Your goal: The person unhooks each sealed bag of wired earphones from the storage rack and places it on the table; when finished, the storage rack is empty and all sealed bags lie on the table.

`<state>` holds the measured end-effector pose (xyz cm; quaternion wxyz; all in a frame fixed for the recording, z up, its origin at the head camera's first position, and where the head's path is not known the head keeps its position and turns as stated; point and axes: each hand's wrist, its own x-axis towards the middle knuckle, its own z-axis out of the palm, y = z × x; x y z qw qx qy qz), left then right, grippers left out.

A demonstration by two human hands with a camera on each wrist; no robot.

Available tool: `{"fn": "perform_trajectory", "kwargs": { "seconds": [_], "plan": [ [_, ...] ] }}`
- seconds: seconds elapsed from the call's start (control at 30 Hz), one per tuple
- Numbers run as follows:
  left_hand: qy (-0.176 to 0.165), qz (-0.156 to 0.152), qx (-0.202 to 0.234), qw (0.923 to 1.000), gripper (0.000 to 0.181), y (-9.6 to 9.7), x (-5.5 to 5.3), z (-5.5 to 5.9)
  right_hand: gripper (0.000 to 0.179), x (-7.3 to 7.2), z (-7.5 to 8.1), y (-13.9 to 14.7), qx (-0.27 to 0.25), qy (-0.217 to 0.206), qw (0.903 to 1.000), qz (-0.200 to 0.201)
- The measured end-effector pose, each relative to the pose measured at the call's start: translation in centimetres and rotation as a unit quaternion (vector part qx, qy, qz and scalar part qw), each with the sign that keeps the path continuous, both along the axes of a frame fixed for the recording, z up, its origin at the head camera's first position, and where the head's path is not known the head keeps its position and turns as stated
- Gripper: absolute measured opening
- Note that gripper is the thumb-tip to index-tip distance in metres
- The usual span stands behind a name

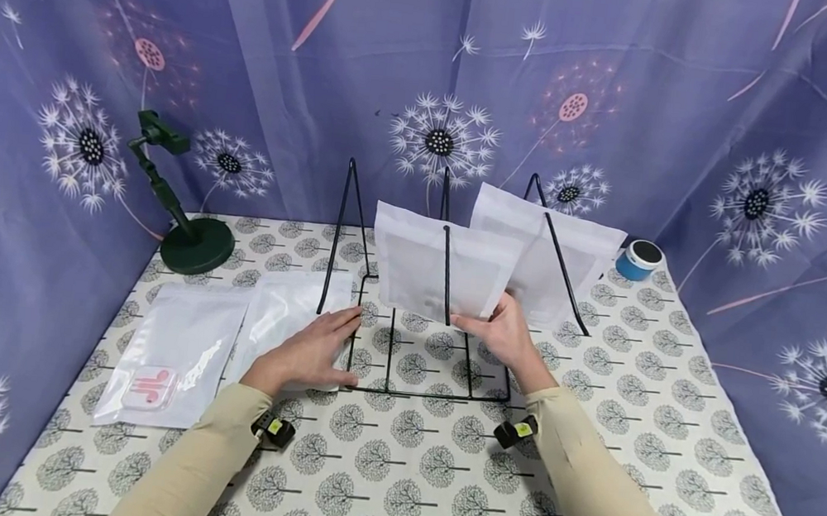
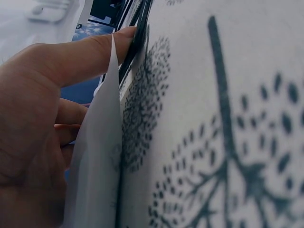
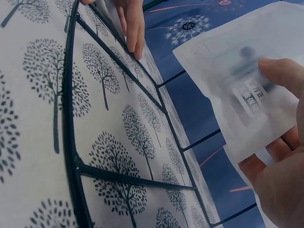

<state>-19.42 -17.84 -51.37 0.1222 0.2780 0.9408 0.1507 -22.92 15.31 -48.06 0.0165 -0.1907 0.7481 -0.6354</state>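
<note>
My right hand (image 1: 503, 333) pinches a white zip pouch (image 1: 413, 262) by its lower right corner, thumb in front. This pouch stands upright among the prongs of a black wire rack (image 1: 430, 394); printed white lettering and a dark shape show through it in the right wrist view. A second white pouch (image 1: 539, 253) leans upright behind it, at the rack's right prong. My left hand (image 1: 308, 347) rests at the rack's left side, thumb and fingertips touching the base wire. Under and beside that hand lies a flat white pouch (image 1: 290, 300).
Another flat pouch (image 1: 191, 320) lies further left, with a pink design (image 1: 150, 388) showing in it. A dark green stand (image 1: 198, 245) is at the back left, a blue jar-like cylinder (image 1: 635, 264) at the back right. Purple curtains (image 1: 308, 115) surround the tree-patterned tabletop (image 1: 375, 499).
</note>
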Motion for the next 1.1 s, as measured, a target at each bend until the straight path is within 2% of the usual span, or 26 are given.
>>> {"fn": "perform_trajectory", "kwargs": {
  "seconds": [0.3, 0.73, 1.1],
  "plan": [
    [-0.002, 0.001, 0.0, 1.0, 0.107, 0.0, 0.0, 0.0, 0.048, 0.3, -0.2, 0.2, 0.017, 0.006, 0.9998, 0.001],
    [-0.003, -0.001, 0.0, 1.0, 0.108, 0.0, -0.1, 0.0, 0.052, 0.9, -0.3, 0.4, 0.021, 0.037, 0.999, 0.014],
    [0.004, -0.002, 0.006, 1.0, 0.107, 0.0, 0.0, -0.1, 0.054, 1.5, -0.4, 0.6, 0.016, 0.033, 0.9991, 0.022]
  ]
}}
